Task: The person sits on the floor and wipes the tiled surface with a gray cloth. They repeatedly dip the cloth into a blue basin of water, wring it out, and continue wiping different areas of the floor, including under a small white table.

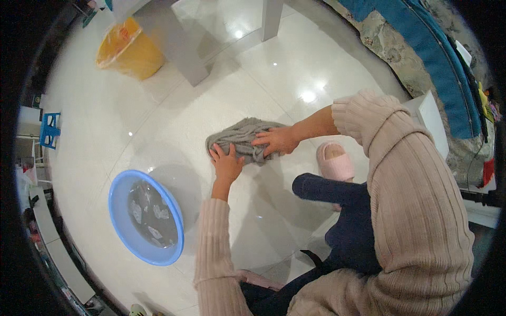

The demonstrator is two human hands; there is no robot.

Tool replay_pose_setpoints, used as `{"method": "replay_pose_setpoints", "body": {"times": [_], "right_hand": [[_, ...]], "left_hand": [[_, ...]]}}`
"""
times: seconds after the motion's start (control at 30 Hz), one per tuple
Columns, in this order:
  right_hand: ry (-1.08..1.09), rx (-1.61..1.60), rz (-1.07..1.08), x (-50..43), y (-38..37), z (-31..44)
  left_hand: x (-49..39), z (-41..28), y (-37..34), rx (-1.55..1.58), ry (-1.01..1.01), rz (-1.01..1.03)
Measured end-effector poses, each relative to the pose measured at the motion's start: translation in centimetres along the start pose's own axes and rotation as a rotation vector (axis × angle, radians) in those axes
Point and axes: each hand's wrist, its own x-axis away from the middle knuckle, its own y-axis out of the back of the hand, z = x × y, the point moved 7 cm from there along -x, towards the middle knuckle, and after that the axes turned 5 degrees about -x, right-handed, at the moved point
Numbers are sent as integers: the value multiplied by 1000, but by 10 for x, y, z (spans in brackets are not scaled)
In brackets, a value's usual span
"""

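Note:
A bunched, folded grey cloth (241,136) lies on the glossy tile floor (189,110) before me. Its thick folds run roughly sideways. My left hand (228,164) rests on the cloth's near left edge with its fingers spread. On the right part of the cloth, my right hand (278,140) lies with its fingers apart and pointing left. Neither hand visibly closes around the fabric. To the left of my left hand stands a blue plastic basin (114,209), holding murky grey water (148,215) with pale, shiny patches on the surface.
A yellow trash bin (146,59) with a clear liner stands at the upper left, beside grey furniture legs (185,63). Blue fabric (431,51) and patterned upholstery edge the right. A blue plastic stool (50,130) is at far left. My foot wears a pink slipper (338,168).

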Motion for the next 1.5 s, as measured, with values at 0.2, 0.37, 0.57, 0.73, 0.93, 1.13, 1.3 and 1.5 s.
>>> {"method": "replay_pose_setpoints", "body": {"times": [0.2, 0.37, 0.57, 0.73, 0.93, 1.13, 1.3, 1.5], "right_hand": [[196, 32, -205, -5, 37, 33], [156, 117, -456, -10, 32, 17], [127, 107, -514, -24, 19, 16], [26, 78, -630, -37, 21, 18], [-35, 59, -816, -35, 31, 9], [227, -831, -1023, -37, 80, -19], [294, -1265, -1384, 59, 128, -25], [424, -1964, -1354, 190, 109, -71]], "left_hand": [[37, -3, 41, 210, 136, -561], [44, -1, 33, 263, 238, -494], [46, 24, 55, 561, 557, -429], [29, 43, 19, 762, 595, -494], [18, 43, 10, 523, 733, -452], [-12, 32, 47, 1540, 496, -153], [-34, -87, 156, 1547, 258, -83], [-54, -222, 197, 1540, -88, -7]]}}
